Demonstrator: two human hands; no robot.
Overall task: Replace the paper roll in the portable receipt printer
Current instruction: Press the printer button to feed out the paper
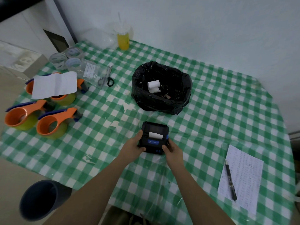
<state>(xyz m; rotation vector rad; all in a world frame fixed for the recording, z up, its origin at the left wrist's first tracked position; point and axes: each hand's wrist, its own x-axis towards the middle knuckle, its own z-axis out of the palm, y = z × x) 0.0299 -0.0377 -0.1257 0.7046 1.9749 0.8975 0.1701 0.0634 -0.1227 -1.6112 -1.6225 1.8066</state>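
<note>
The small black portable receipt printer (pixel 154 138) with a blue label rests on the green-and-white checked plastic tablecloth (pixel 211 111), near the table's front edge. A white paper strip (pixel 155 135) protrudes from its slot. The blue label's writing is too small to read. The left hand (pixel 134 147) clasps the printer's left side, thumb on top; the right hand (pixel 172 151) clasps the right side likewise. Behind the printer, a black plastic bag (pixel 162 90) stands open, containing white paper rolls (pixel 153 86). At right, a black pen (pixel 230 181) lies on a printed sheet (pixel 243 179), text illegible.
</note>
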